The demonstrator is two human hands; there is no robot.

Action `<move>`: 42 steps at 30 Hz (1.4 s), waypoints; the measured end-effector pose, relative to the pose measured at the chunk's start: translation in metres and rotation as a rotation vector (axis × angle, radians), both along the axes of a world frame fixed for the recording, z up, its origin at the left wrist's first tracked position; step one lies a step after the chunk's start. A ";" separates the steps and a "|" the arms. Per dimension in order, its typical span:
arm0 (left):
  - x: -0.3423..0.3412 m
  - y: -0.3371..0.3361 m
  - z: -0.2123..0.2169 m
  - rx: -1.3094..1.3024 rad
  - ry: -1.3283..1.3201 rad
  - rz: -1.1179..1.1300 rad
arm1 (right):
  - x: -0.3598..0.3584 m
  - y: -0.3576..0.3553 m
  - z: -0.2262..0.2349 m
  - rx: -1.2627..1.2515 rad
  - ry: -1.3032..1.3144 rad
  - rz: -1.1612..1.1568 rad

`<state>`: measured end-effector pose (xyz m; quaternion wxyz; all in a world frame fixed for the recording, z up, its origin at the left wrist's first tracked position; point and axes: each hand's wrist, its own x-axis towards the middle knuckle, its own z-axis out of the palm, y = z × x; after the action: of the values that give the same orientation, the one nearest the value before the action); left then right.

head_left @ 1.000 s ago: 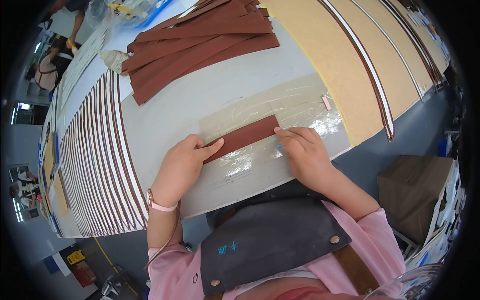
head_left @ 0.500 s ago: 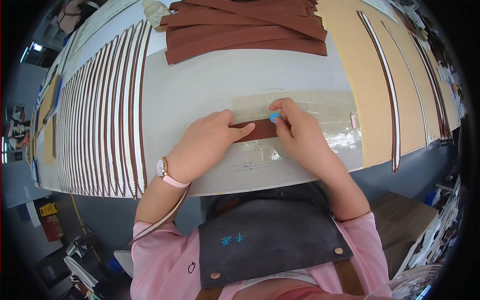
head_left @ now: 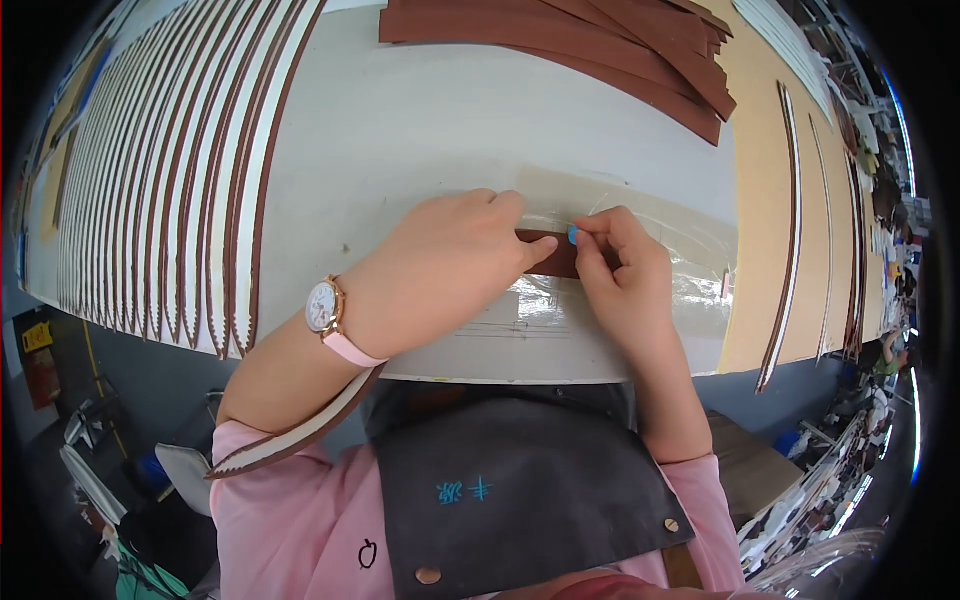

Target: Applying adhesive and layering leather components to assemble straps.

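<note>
A brown leather-like strip [head_left: 558, 262] lies across a clear film sheet [head_left: 640, 205] on the table. My left hand [head_left: 465, 245] is closed over the strip, its thumb pressing on top and its other fingers mostly hidden. A white-backed, brown-edged length [head_left: 300, 435] hangs out under my left forearm past the table edge; my arm covers where it runs. My right hand [head_left: 625, 265] is closed in a pinch at the strip's right part, thumb against forefinger. Between those fingertips shows a small round blue piece [head_left: 574, 235], its kind unclear.
Many brown-edged white strips [head_left: 190, 180] lie in a row at the left. Beyond my hands is a pile of brown strips [head_left: 600, 50]. On the tan board [head_left: 755, 250] at the right lie a few narrow strips [head_left: 792, 220]. The near table edge [head_left: 500, 381] borders my dark apron.
My view has shifted, so the table appears moved. My left hand reaches further across, and its thumb is closer to the right hand. More of the length under my left forearm hangs in sight.
</note>
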<state>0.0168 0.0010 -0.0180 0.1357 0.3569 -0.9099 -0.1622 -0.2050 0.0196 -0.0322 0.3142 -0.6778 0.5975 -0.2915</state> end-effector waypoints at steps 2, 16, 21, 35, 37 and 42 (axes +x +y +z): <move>0.001 0.001 -0.001 -0.004 -0.006 0.001 | 0.002 0.001 0.001 -0.019 0.030 0.010; -0.001 0.000 -0.002 -0.008 -0.014 -0.011 | 0.010 0.004 -0.003 -0.199 0.226 0.070; -0.002 0.001 -0.002 -0.010 -0.030 -0.003 | -0.009 0.032 -0.007 0.050 -0.274 -0.109; -0.001 0.005 -0.003 0.010 -0.025 0.008 | 0.000 0.036 -0.008 -0.373 0.109 0.206; -0.001 0.004 -0.002 0.018 -0.028 0.005 | 0.002 0.035 -0.007 -0.411 0.170 0.238; 0.001 -0.002 -0.001 0.024 -0.024 -0.004 | 0.001 0.029 -0.006 -0.447 0.293 0.293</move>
<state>0.0176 -0.0012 -0.0188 0.1201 0.3588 -0.9101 -0.1691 -0.2042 0.0484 -0.0381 0.1065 -0.8440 0.4532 -0.2665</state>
